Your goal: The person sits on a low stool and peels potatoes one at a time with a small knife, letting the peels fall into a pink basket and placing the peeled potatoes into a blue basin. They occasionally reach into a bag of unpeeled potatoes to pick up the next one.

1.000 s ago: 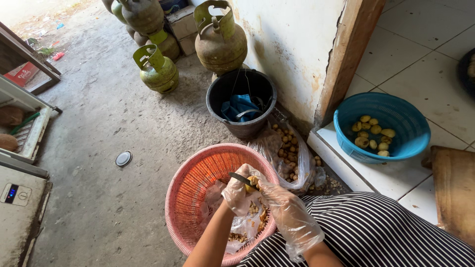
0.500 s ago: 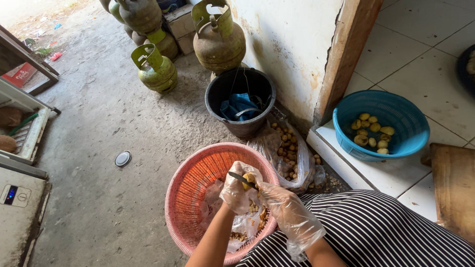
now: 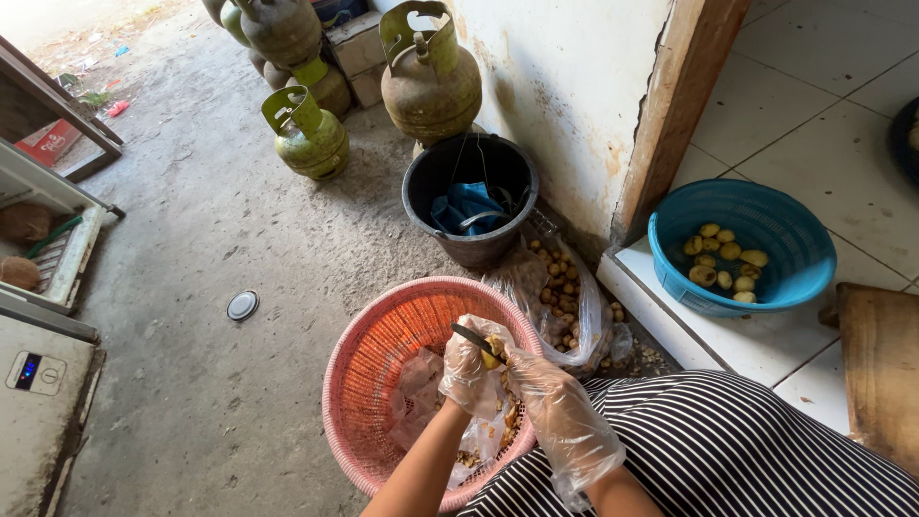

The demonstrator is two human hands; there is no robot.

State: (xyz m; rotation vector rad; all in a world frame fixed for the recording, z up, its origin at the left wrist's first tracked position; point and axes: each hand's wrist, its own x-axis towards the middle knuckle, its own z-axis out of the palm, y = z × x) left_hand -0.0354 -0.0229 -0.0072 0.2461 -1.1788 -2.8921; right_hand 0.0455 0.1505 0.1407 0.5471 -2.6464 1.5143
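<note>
Pinching a small yellowish tuber [image 3: 494,350] between gloved fingertips, the left hand [image 3: 469,371] is curled shut around it over the pink plastic basket [image 3: 369,359], while the right hand [image 3: 548,397], also in a clear loose glove, closes on a dark-bladed knife [image 3: 471,337] whose blade lies against the top of the tuber; the handle is hidden in the fist, so the exact grip cannot be told. Both hands meet just above the basket's near right rim, over a crumpled clear plastic sheet [image 3: 421,383] and brownish peelings [image 3: 505,417] lying inside it. A lap in black-and-white striped cloth [image 3: 728,450] fills the lower right. Just beyond the basket, touching its far right side, a clear plastic bag [image 3: 560,292] sags open with small brown unpeeled tubers inside and some spilled beside it on the concrete floor [image 3: 191,230]. To the right, up on the white tiled step [image 3: 728,340], a blue basket [image 3: 795,258] holds a few pale peeled pieces [image 3: 725,258]. Behind the bag stands a black bucket [image 3: 421,201] with blue cloth in it, against the stained wall [image 3: 565,86]. A round metal lid [image 3: 242,304] lies alone on the floor to the left. Farthest off, several green gas cylinders [image 3: 308,134] cluster by the wall.
</note>
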